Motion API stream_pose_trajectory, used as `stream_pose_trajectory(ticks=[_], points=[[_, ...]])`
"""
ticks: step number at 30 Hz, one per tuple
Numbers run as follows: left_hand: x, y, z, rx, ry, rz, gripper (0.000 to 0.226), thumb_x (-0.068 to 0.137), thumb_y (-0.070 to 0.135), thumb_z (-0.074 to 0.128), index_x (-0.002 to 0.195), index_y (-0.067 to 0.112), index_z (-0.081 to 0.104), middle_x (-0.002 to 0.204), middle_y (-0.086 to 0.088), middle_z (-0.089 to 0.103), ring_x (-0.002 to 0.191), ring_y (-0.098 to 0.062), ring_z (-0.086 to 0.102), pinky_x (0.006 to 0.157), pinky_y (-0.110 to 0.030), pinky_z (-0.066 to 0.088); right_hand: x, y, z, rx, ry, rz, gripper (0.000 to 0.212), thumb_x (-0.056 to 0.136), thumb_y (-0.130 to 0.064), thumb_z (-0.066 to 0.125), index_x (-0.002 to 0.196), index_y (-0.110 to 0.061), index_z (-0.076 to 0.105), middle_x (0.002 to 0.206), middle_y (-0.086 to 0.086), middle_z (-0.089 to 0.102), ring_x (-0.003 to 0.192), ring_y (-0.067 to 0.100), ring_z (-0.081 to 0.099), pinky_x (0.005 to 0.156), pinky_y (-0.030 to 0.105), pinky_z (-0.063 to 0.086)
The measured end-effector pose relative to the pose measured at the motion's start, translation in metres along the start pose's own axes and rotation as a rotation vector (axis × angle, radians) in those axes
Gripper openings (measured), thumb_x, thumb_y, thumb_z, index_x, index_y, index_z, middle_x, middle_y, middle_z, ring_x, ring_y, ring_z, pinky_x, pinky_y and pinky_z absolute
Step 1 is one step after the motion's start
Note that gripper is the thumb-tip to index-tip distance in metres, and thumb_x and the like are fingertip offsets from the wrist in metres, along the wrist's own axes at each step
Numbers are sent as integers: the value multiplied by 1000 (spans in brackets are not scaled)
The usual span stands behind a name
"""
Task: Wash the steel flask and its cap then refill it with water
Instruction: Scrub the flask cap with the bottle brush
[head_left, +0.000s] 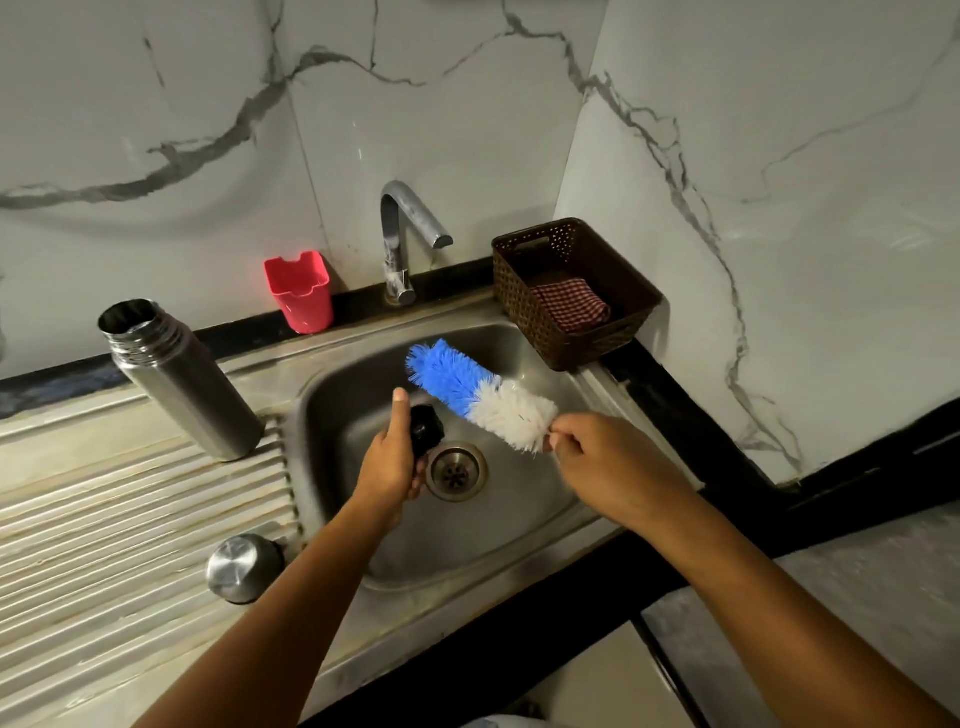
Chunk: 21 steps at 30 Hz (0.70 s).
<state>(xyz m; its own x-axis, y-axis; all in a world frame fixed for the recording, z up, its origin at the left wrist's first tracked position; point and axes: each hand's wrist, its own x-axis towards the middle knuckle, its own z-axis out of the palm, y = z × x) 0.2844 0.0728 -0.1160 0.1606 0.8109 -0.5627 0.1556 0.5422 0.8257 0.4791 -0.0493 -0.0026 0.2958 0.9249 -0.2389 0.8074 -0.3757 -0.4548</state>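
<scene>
Watching through the head cam here. Left hand (389, 462) is wrapped round the black cap (427, 428), thumb up along its side, holding it over the sink (519, 525) just above the drain (456, 470). Right hand (608, 467) is pinching the brush (478, 395) by its stem right at the base of the white bristles, blue end pointing up-left above the cap, not touching it afaict.

Handling, imo: the cap is small, hard plastic and light, and prob slick once it's wet and soapy, so a full wrap beats a fingertip pinch. If it slips it lands right by the drain. The brush is soft and springy, and choking up near the bristles gives more control for a small part.

Further out, the steel flask (182, 384) stands open-mouthed on the ribbed part of the table (104, 545), left of the sink. It's rigid, smooth and likely slippery when wet. It's prob light while empty and a lot heavier once refilled, so I'd grab it mid-body w/ the whole hand. A domed steel lid (244, 568) sits near the sink's front-left corner. It's rounded, so it may roll.

Tap (400, 234) is at the back w/ no water visible. There's a red cup (300, 293) to its left and a brown basket (524, 312) w/ a checked cloth (571, 304) to its right.
</scene>
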Motion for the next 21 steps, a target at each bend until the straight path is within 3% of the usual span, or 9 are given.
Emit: stream_pose_trajectory(ticks=[4, 8, 11, 15, 21], points=[[5, -1, 2, -117, -23, -57, 65, 108, 61, 33, 134, 7, 58, 70, -2, 46, 52, -11, 36, 44, -23, 28, -12, -8, -13, -89, 36, -11, 26, 104, -30, 45, 83, -23, 59, 73, -3, 61, 69, 17, 59, 58, 37, 48], [5, 2, 3, -116, -22, 4, 40, 111, 52, 36, 124, 15, 48, 83, -6, 52, 61, -14, 43, 51, -26, 34, -36, -28, -23, -316, 69, -8, 20, 105, -29, 42, 92, -27, 57, 79, -3, 60, 70, 19, 59, 59, 31, 38], [-4, 6, 21, 38, -61, 117, 32, 110, 50, 40, 119, 20, 48, 95, -4, 61, 70, -14, 52, 58, -30, 41, -30, -54, -6, -508, -7, 44, 24, 104, -19, 45, 125, -22, 57, 109, 8, 67, 96, 30, 66, 67, 36, 40], [-18, -6, 31, 318, -137, 304, 29, 109, 44, 46, 122, 18, 45, 102, -5, 66, 92, -25, 68, 82, -48, 56, 5, -61, 5, -533, -1, 75, 31, 102, -16, 49, 132, -18, 58, 118, 9, 66, 106, 32, 65, 76, 41, 49], [2, -4, -8, 186, 68, 303, 27, 94, 38, 78, 107, 21, 62, 97, -6, 76, 71, -14, 76, 72, -40, 65, -24, -48, -11, -582, 19, 38, 23, 102, -21, 52, 125, -22, 59, 110, 8, 66, 96, 32, 64, 73, 36, 49]])
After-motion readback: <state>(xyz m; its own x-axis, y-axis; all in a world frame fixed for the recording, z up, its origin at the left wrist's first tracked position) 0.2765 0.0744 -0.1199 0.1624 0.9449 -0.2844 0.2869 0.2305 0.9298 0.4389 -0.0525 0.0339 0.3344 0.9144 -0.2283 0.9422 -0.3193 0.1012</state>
